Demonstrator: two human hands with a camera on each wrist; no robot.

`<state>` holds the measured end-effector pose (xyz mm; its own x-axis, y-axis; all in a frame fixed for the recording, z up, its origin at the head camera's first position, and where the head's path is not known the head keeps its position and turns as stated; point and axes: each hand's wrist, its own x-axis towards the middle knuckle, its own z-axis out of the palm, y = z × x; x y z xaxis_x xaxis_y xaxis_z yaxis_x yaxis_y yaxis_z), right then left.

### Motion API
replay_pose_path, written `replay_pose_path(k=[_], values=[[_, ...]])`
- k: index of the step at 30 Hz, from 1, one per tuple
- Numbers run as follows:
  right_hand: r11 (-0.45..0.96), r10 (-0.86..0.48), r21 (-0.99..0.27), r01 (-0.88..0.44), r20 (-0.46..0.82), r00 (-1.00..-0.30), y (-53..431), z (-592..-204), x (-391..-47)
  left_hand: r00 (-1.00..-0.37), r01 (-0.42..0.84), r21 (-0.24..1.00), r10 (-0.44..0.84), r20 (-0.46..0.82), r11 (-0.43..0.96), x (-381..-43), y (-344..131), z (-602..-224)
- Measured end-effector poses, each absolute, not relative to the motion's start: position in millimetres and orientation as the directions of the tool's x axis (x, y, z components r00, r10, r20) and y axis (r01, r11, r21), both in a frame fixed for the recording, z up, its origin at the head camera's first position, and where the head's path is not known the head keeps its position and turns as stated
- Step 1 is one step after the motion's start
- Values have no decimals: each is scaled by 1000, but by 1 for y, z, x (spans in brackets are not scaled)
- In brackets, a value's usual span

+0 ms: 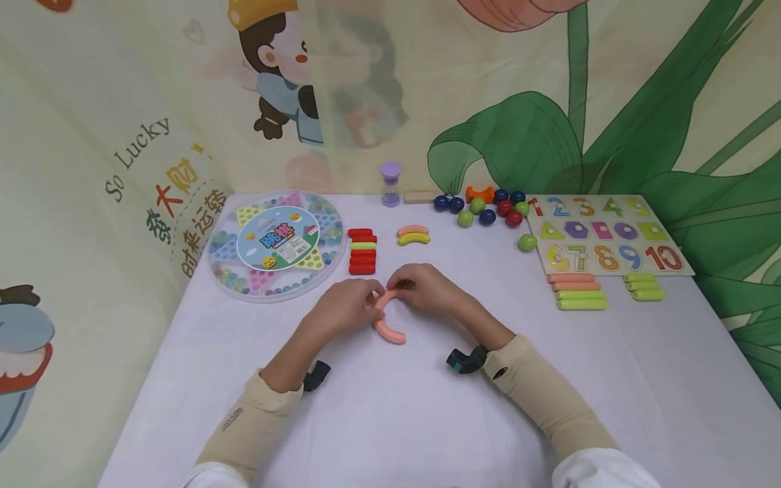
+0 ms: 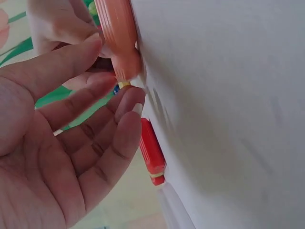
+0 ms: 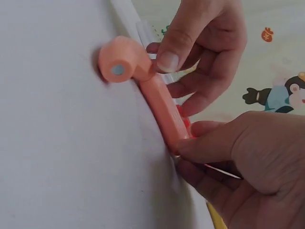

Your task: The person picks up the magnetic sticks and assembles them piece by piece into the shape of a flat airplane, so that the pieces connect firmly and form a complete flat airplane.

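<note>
1. Pink ribbed plastic C-shaped arc [image 1: 386, 330]: at the middle of the white cloth-covered surface [image 1: 390, 420], between both hands, its opening toward the right; a silvery disc [image 3: 117, 70] shows in its near end.
2. Right hand [image 1: 425, 288]: thumb and fingers pinch the arc's far end.
3. Left hand [image 1: 348, 305]: thumb touches the arc at its bend, fingers loosely bent beside it; whether they pinch it cannot be told.
4. Short red rods [image 1: 363, 259], one yellow-green rod [image 1: 364, 246] among them: beyond the left hand.
5. Small curved pink rod [image 1: 412, 230] and curved yellow rod [image 1: 413, 239]: side by side, beyond the arc.
6. Round transparent game board with coloured star [image 1: 277, 237]: far left.
7. Glossy blue, red and green balls [image 1: 487, 217]: far right, beside a pale number-and-shape board [image 1: 613, 244].
8. Straight pink and green rods [image 1: 582, 295]: just nearer than that board.
</note>
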<state>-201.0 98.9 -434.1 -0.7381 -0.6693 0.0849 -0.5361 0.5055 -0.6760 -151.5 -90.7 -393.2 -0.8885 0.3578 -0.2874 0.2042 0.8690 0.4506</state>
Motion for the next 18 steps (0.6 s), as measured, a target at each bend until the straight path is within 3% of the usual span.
replay_pose_path(k=[7,18], values=[[486,-646,-704,-518,110,-755,97,-440,-200,-847,319,457,466,-256,830,-146,-101,-394],[561,-604,-684,-467,48,-796,120,-440,-196,-834,361,386,479,-274,849,-143,-96,-389]])
